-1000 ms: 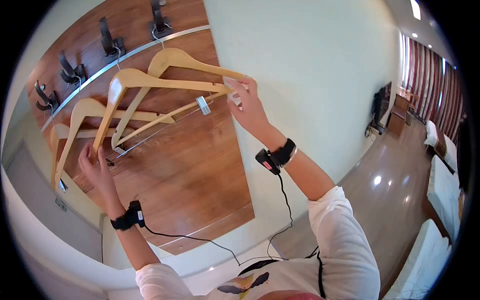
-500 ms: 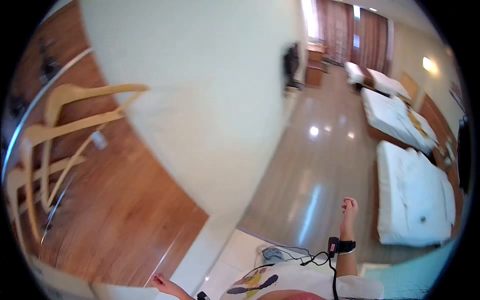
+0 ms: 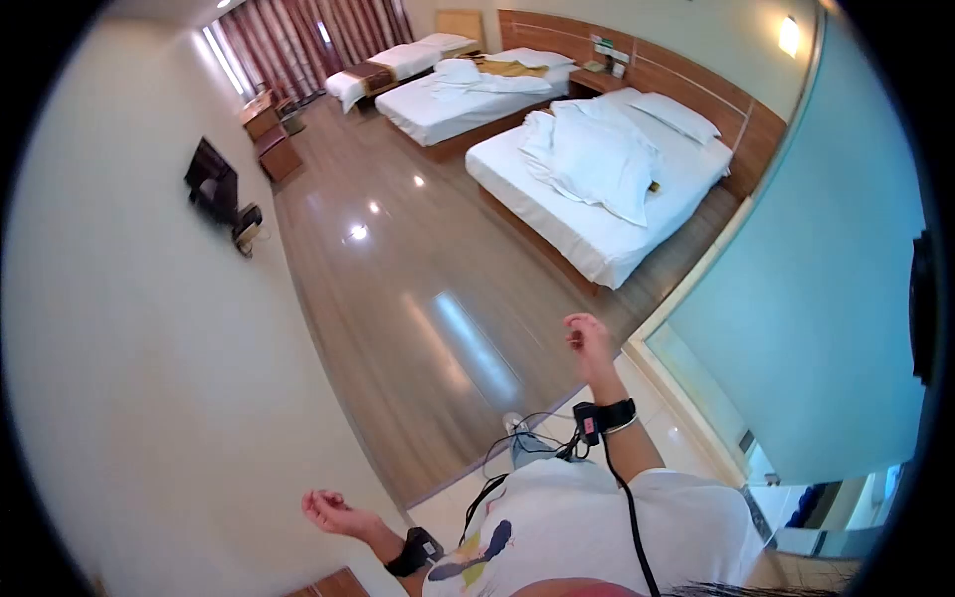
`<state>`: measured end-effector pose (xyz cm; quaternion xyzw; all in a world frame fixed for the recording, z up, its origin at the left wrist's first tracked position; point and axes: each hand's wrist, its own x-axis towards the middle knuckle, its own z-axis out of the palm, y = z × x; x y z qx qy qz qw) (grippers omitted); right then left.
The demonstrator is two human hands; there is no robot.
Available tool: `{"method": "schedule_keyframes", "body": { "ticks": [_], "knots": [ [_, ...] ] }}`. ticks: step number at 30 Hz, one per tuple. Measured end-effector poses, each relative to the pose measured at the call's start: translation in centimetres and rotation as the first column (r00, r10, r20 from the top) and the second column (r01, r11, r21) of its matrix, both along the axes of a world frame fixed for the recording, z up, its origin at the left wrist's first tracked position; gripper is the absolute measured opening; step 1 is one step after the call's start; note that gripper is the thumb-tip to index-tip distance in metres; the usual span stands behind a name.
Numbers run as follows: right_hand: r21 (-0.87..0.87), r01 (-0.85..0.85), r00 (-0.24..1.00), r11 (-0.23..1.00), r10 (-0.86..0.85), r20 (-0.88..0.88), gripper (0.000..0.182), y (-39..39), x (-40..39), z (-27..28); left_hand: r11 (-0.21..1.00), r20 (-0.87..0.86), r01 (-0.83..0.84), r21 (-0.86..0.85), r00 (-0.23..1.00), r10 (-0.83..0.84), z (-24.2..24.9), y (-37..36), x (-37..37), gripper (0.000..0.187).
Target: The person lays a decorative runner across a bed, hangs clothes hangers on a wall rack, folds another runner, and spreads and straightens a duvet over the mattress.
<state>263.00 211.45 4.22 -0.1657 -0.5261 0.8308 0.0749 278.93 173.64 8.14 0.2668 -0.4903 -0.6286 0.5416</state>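
The left hand (image 3: 343, 515), at lower left, and right hand (image 3: 589, 340), below the nearest bed (image 3: 557, 227), curl loosely, empty. The white quilt (image 3: 597, 149) on that bed, above and right of middle, looks soft and floppy; its edge seems easiest to hold.

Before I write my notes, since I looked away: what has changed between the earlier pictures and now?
The left hand and right hand have come away from the wooden hangers and drawn in nearer the body; both now seem to hold nothing. The view has swung right, so the hangers are out of sight and the beds show more fully. The black wrist straps stay on.
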Motion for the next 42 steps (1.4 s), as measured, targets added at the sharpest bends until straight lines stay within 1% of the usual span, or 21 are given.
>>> {"method": "schedule_keyframes", "body": {
  "ticks": [1, 2, 3, 7, 9, 11, 13, 15, 17, 21, 23, 25, 27, 30, 32, 34, 36, 37, 38, 39, 42],
  "knots": [
    [0.029, -0.007, 1.000, 1.000, 0.007, -0.022, 0.010, -2.3, 5.7, 1.0, 1.000, -0.022, -0.007, 0.029, 1.000, 0.007, -1.0, -3.0, 5.2, 0.007],
    [0.072, 0.095, 0.995, 0.993, -0.094, -0.011, 0.011, 1.5, 1.9, 2.0, 0.993, 0.018, 0.103, 0.066, 0.994, -0.104, 0.6, -0.7, -1.5, 0.006],
    [0.134, 0.170, 0.985, 0.976, -0.168, -0.024, 0.011, 3.2, 0.4, 2.4, 0.975, 0.034, 0.184, 0.124, 0.981, -0.189, 1.0, -0.1, -4.7, 0.005],
    [0.233, 0.310, 0.949, 0.922, -0.314, -0.022, 0.011, 8.3, -1.3, 1.0, 0.964, 0.085, 0.245, 0.104, 0.963, -0.254, 0.5, -0.2, -11.2, 0.005],
    [0.278, 0.362, 0.926, 0.890, -0.376, -0.003, 0.011, 10.9, -3.1, 2.5, 0.963, 0.050, 0.266, 0.043, 0.962, -0.268, 3.7, 1.1, -15.6, 0.005],
    [0.308, 0.378, 0.922, 0.873, -0.386, -0.036, 0.011, 11.5, -4.6, 1.6, 0.966, 0.062, 0.251, 0.059, 0.965, -0.255, 3.0, 0.7, -18.4, 0.005],
    [0.209, 0.337, 0.933, 0.918, -0.355, 0.056, 0.012, 11.4, -6.6, 0.8, 0.966, 0.089, 0.243, 0.086, 0.964, -0.250, 2.8, 1.3, -22.3, 0.006],
    [0.264, 0.342, 0.935, 0.902, -0.354, -0.002, 0.011, 11.3, -7.9, -1.0, 0.969, 0.132, 0.204, 0.139, 0.966, -0.223, 1.7, 1.0, -23.3, 0.007],
    [0.068, 0.260, 0.960, 0.963, -0.265, 0.092, 0.011, 10.1, -11.4, -1.4, 0.977, 0.167, 0.159, 0.143, 0.969, -0.182, 0.3, -0.1, -26.7, 0.007],
    [0.189, 0.201, 0.972, 0.961, -0.219, 0.081, 0.010, 7.2, -18.7, -1.4, 0.994, 0.165, 0.044, 0.102, 0.984, -0.061, -2.6, -2.6, -31.9, 0.008],
    [0.119, 0.180, 0.982, 0.976, -0.185, 0.029, 0.010, 6.0, -24.1, 0.1, 0.991, 0.177, 0.066, 0.120, 0.980, -0.087, -4.2, -4.9, -36.5, 0.008],
    [0.083, 0.174, 0.984, 0.981, -0.175, 0.006, 0.010, 4.8, -30.3, 1.7, 0.957, 0.245, 0.208, 0.202, 0.935, -0.255, -4.7, -6.9, -42.5, 0.008],
    [0.149, 0.214, 0.976, 0.965, -0.216, -0.005, 0.011, 5.8, -33.6, 1.8, 0.944, 0.221, 0.241, 0.225, 0.931, -0.290, -6.0, -6.8, -47.7, 0.008],
    [0.096, 0.288, 0.957, 0.953, -0.282, -0.069, 0.011, 6.4, -38.4, 2.9, 0.923, 0.267, 0.304, 0.235, 0.893, -0.362, -5.7, -5.4, -54.5, 0.009],
    [0.097, 0.295, 0.955, 0.951, -0.290, -0.064, 0.011, 6.5, -41.6, 2.9, 0.858, 0.239, 0.456, 0.236, 0.829, -0.506, -5.8, -3.8, -61.2, 0.010],
    [0.124, 0.258, 0.966, 0.958, -0.258, -0.015, 0.011, 7.1, -43.2, 3.2, 0.608, 0.164, 0.759, 0.233, 0.585, -0.794, -5.2, 0.2, -67.9, 0.013],
    [0.166, 0.250, 0.967, 0.954, -0.253, -0.003, 0.011, 7.8, -43.3, 3.6, 0.605, 0.270, 0.784, 0.141, 0.557, -0.785, -4.1, 2.4, -70.5, 0.014],
    [0.259, 0.388, 0.909, 0.884, -0.414, 0.052, 0.012, 9.1, -44.4, 3.1, 0.558, 0.312, 0.821, 0.122, 0.501, -0.807, -3.9, 3.7, -74.7, 0.015],
    [0.276, 0.382, 0.911, 0.882, -0.409, 0.046, 0.013, 8.9, -45.9, 3.0, 0.513, 0.334, 0.852, 0.103, 0.456, -0.825, -3.8, 4.7, -76.9, 0.015],
    [0.300, 0.501, 0.848, 0.812, -0.529, 0.016, 0.014, 10.1, -46.7, 1.7, 0.515, 0.337, 0.852, 0.097, 0.459, -0.822, -3.5, 5.8, -79.2, 0.015],
    [0.110, 0.765, 0.635, 0.634, -0.772, 0.035, 0.015, 13.4, -49.3, -1.1, 0.441, 0.257, 0.891, 0.110, 0.403, -0.878, -2.7, 7.9, -85.1, 0.016]
  ]
}}
